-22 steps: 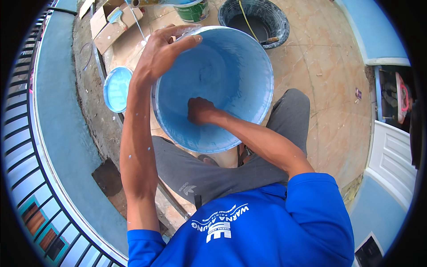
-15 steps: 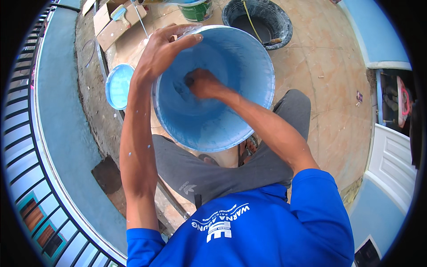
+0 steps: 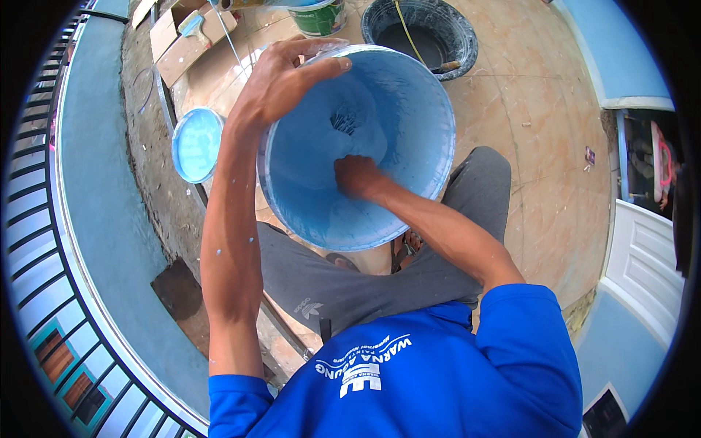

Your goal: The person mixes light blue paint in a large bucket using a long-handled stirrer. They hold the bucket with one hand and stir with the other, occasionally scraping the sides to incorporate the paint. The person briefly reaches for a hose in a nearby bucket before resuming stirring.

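My left hand (image 3: 283,82) grips the rim of the big bucket (image 3: 420,124), thumb over the edge. My right hand (image 3: 358,177) is down inside, fingers curled; I cannot tell whether it clasps anything. The bucket is just in front of my legs (image 3: 478,186), its inside coated light blue. Beyond it, a black tub (image 3: 469,45) sits on the tiled floor (image 3: 555,146).

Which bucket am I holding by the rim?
The large bucket, light blue inside and nearest you: your left hand holds its rim, right hand inside. The green bucket and black tub stand farther off, untouched.
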`<state>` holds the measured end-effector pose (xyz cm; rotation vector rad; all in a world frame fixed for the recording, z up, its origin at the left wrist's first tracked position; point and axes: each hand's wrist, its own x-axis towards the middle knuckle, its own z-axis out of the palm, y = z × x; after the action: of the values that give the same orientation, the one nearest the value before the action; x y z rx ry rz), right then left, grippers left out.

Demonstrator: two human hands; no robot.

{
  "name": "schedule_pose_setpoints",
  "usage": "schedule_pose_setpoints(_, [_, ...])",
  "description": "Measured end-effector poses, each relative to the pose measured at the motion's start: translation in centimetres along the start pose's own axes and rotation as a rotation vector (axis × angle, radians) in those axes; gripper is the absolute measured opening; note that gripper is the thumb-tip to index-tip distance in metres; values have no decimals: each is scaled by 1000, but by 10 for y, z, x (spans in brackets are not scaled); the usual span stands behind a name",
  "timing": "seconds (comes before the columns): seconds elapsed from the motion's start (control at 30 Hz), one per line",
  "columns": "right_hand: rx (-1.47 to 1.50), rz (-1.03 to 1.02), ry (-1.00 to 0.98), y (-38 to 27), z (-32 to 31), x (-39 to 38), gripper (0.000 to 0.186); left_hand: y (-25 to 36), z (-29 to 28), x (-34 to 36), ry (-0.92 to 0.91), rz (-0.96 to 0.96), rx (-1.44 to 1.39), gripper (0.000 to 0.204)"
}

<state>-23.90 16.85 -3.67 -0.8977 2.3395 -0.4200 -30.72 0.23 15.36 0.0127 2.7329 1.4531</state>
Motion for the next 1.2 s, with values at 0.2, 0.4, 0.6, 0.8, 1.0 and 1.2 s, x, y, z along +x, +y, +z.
schedule_pose_setpoints(0.2, [319, -13, -141, -44, -21, 8, 31, 0, -7, -9, 25, -81, -83, 53])
schedule_pose_setpoints(0.4, [176, -98, 199, -36, -67, 36, 25, -13, -15, -13, 44, -59, -85, 54])
schedule_pose_setpoints(0.6, [-285, -25, 287, 23, -47, 45, 17, -7, -4, -4, 24, 0, -74, 53])
schedule_pose_setpoints(0.8, [-164, -33, -5, 18, -7, 7, 21, -6, 0, -3, 16, 12, -8, 55])
schedule_pose_setpoints(1.0, [236, 87, -117, -33, -9, 0, 27, -2, 0, -6, 24, -33, -40, 55])
schedule_pose_setpoints(1.2, [235, -112, 48, -18, -50, 27, 27, -11, -7, -10, 23, -77, -78, 56])
